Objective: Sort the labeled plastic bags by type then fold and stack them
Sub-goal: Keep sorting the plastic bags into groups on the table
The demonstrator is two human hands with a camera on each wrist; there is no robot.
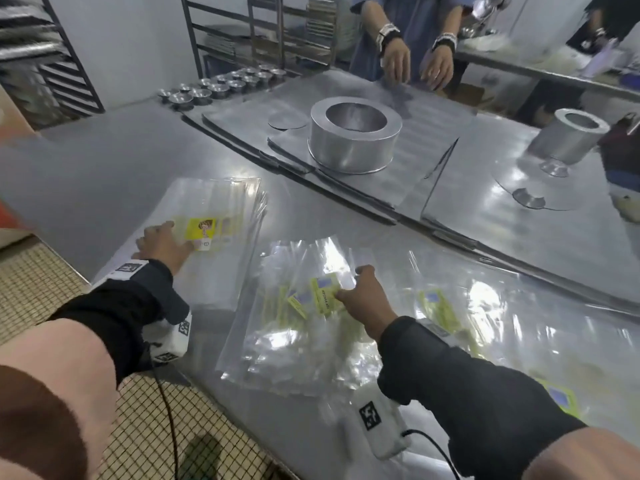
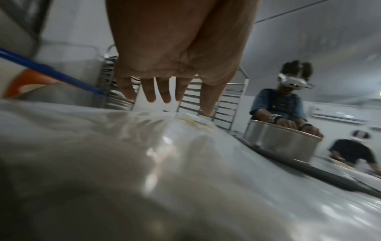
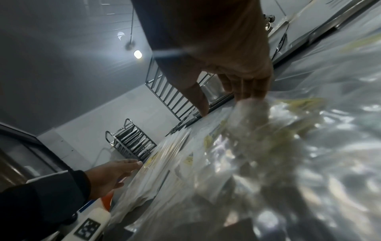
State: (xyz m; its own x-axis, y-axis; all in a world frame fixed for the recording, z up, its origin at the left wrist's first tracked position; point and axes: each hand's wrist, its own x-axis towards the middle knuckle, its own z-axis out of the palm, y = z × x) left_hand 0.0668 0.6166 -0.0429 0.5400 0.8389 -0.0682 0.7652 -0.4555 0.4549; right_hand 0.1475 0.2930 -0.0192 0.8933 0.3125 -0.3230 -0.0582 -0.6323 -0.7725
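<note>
Both hands lie on clear plastic bags spread over the steel table (image 1: 104,161): the left hand (image 1: 162,244) rests flat with straight, slightly spread fingers on the neat stack of bags (image 1: 207,216), just beside its yellow label (image 1: 201,229), while the right hand (image 1: 367,299) presses its fingertips down on the loose pile of bags (image 1: 304,334) at the green labels (image 1: 323,294), and whether it pinches a bag I cannot tell. Nearer the wearer than the large round metal tin (image 1: 353,140), the stack sits left of the pile, and more labeled bags (image 1: 485,306) lie right of the pile.
</note>
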